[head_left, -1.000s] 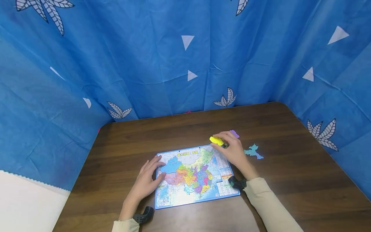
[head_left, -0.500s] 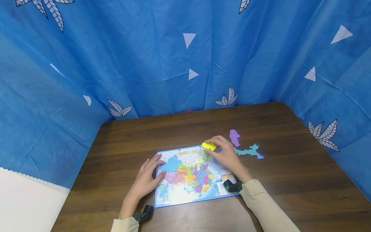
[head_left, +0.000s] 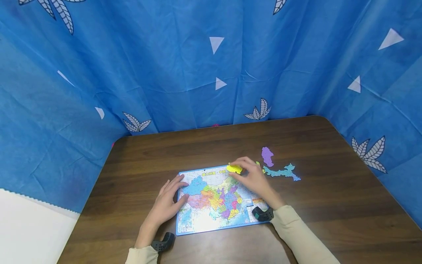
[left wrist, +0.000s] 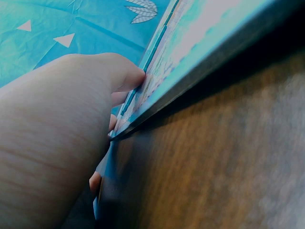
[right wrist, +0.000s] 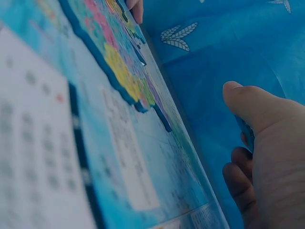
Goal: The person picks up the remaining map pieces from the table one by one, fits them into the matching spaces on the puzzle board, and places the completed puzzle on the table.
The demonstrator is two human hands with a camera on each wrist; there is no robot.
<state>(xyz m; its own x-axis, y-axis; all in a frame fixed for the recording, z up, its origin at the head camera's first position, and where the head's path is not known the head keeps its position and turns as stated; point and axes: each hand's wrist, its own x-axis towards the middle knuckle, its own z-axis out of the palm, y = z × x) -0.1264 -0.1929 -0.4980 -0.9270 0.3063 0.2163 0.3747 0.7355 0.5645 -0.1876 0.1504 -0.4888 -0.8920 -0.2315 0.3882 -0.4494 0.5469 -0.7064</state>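
Observation:
A map puzzle board (head_left: 211,225) with a blue rim and many coloured province pieces lies on the table in the head view. My left hand (head_left: 168,203) rests on its left edge, fingers spread and relaxed; the left wrist view has the thumb (left wrist: 128,76) on the board's surface. Above the board's upper right edge, my right hand (head_left: 252,178) pinches a bright yellow puzzle piece (head_left: 233,168) between thumb and fingers. From the right wrist, that piece shows only as a dark edge (right wrist: 245,129) behind the thumb, raised off the board.
Right of the board lie a purple puzzle piece (head_left: 267,156) and a long teal puzzle piece (head_left: 285,171). A small yellow-green piece (head_left: 258,163) shows partly behind my right hand. Blue curtain (head_left: 184,73) hangs behind the brown wooden table (head_left: 329,190).
My right hand has carried the yellow puzzle piece leftward to the board's upper edge, uncovering the purple and teal pieces. My left hand stays where it was.

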